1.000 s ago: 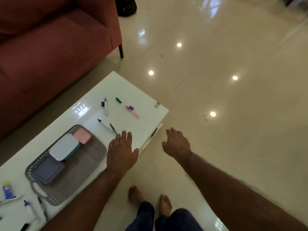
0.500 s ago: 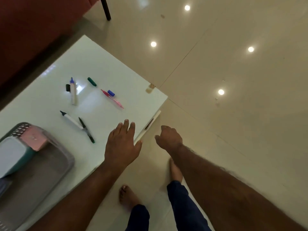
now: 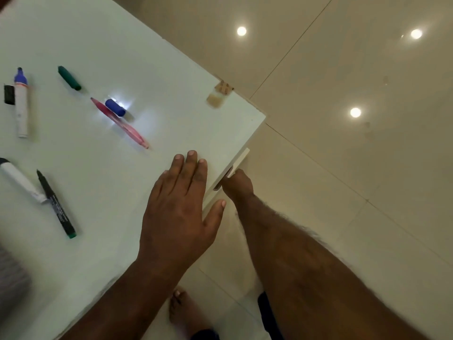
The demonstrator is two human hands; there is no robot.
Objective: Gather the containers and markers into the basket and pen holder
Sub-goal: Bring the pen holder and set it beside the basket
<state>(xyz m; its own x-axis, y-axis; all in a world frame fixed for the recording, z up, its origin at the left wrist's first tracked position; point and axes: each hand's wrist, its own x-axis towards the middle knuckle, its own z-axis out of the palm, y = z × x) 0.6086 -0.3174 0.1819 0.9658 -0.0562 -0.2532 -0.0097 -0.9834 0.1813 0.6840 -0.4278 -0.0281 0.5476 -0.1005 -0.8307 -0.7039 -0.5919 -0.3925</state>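
Note:
Several markers lie on the white table (image 3: 103,42). They include a white marker with a blue tip (image 3: 21,106), a pink pen (image 3: 122,125), a black-tipped white marker (image 3: 20,181) and a slim black marker (image 3: 56,206). Loose caps lie among them: black (image 3: 9,94), green (image 3: 69,78) and blue (image 3: 115,107). My left hand (image 3: 179,214) rests flat and empty on the table near its right edge. My right hand (image 3: 237,186) is at the drawer handle (image 3: 234,165) under that edge, its fingers tucked into the dark slot and hidden.
A blurred grey corner of the basket (image 3: 11,278) shows at the lower left. A scrap of brown tape (image 3: 219,96) sticks to the table's far edge. Glossy beige floor tiles (image 3: 343,168) fill the right side, and my bare foot (image 3: 182,307) stands below the table edge.
The view has swung closer to the table's right corner, so the basket and containers have slid out of view. My right hand has moved up to the drawer handle. My left hand stays flat.

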